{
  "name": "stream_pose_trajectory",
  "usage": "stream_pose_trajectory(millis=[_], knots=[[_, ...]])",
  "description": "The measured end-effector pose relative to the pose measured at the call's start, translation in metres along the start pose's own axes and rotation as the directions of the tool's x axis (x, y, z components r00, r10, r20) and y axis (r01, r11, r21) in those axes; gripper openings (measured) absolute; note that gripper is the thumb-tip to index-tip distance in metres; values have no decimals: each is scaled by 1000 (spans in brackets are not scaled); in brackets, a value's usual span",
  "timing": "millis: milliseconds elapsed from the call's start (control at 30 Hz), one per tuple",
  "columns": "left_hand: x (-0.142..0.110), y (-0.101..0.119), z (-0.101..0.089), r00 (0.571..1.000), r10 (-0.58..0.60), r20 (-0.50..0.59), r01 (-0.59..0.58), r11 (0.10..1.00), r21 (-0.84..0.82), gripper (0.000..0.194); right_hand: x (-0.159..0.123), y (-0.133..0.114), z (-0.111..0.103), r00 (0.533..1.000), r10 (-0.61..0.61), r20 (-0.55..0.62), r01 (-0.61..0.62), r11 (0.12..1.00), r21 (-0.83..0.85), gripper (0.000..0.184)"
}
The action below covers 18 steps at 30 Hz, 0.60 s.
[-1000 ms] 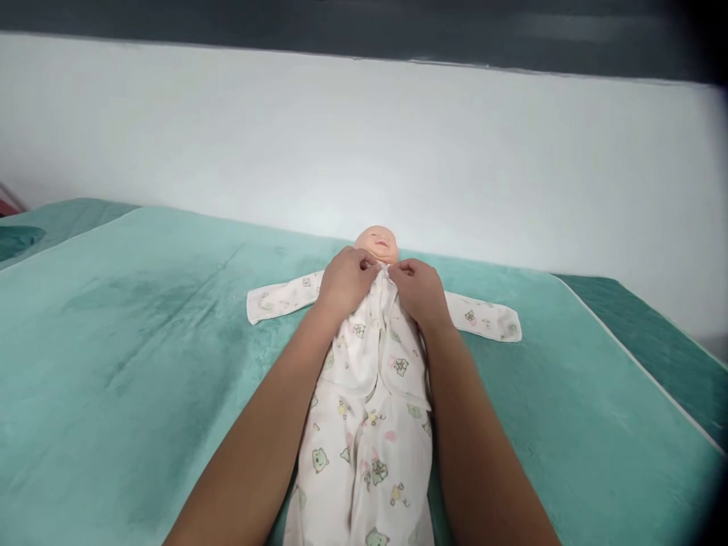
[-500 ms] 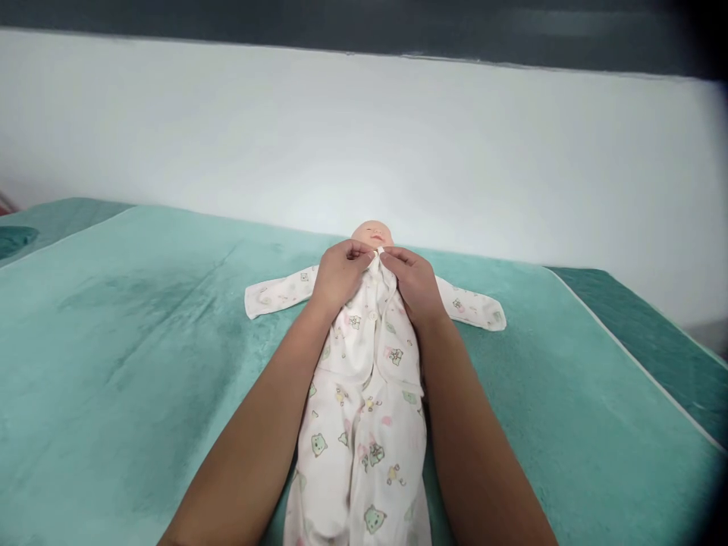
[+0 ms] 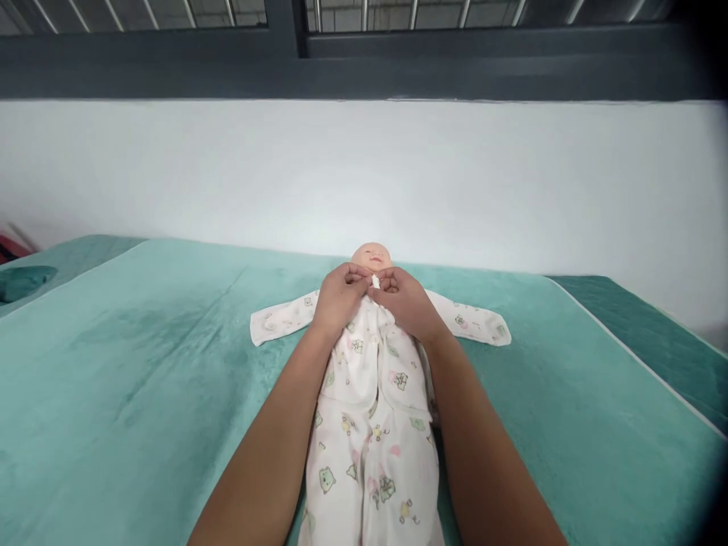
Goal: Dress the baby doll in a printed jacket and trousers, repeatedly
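Note:
A baby doll (image 3: 372,254) lies on its back, head toward the wall, in a white printed jacket (image 3: 353,356) and matching trousers (image 3: 341,470). The jacket's sleeves stretch out to both sides. At the neck, my left hand (image 3: 343,296) pinches one side of the jacket's collar. My right hand (image 3: 405,299) pinches the other side, close to my left fingertips. A bit of white collar cloth stands up between the fingers. The top fastening is hidden behind my fingers. Below my hands the jacket's front edges lie together at mid-chest and part toward the hem.
A teal plush blanket (image 3: 142,409) covers the surface beneath the doll, with darker green cloth (image 3: 642,334) along the right side. Behind stands a white wall (image 3: 364,174) under a dark window frame (image 3: 455,72) with bars. Something red (image 3: 12,249) shows at the far left.
My view has tilted up, bringing the window into sight. My right fingers have drawn nearer to the left ones and curled at the collar, bunching the cloth between them.

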State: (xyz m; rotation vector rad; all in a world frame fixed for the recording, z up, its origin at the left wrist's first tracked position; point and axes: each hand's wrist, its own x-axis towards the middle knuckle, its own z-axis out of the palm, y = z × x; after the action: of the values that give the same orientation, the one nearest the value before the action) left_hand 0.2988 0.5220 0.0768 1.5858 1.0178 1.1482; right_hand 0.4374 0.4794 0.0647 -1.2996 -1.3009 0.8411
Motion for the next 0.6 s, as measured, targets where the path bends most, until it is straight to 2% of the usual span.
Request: stream_pose_trajectory(millis=[133, 233, 400, 500, 600], knots=[[-3, 3, 0, 998, -30, 50, 32, 999, -37, 22, 0, -1, 3, 999, -48, -21, 44, 984, -173, 27], [-3, 2, 2, 1000, -13, 27, 13, 1000, 19, 19, -3, -3, 4, 998, -70, -7, 67, 978, -195, 28], [-5, -1, 2, 998, 69, 2, -68, 983, 172, 21, -14, -4, -1, 998, -47, 44, 47, 999, 4, 44], [-8, -2, 1, 991, 133, 0, -129, 962, 240, 23, -19, -2, 0, 999, -1, -37, 8, 982, 189, 32], [-12, -1, 0, 990, 142, -6, -135, 955, 264, 21, -24, 0, 4, 992, 7, -130, 27, 964, 264, 19]])
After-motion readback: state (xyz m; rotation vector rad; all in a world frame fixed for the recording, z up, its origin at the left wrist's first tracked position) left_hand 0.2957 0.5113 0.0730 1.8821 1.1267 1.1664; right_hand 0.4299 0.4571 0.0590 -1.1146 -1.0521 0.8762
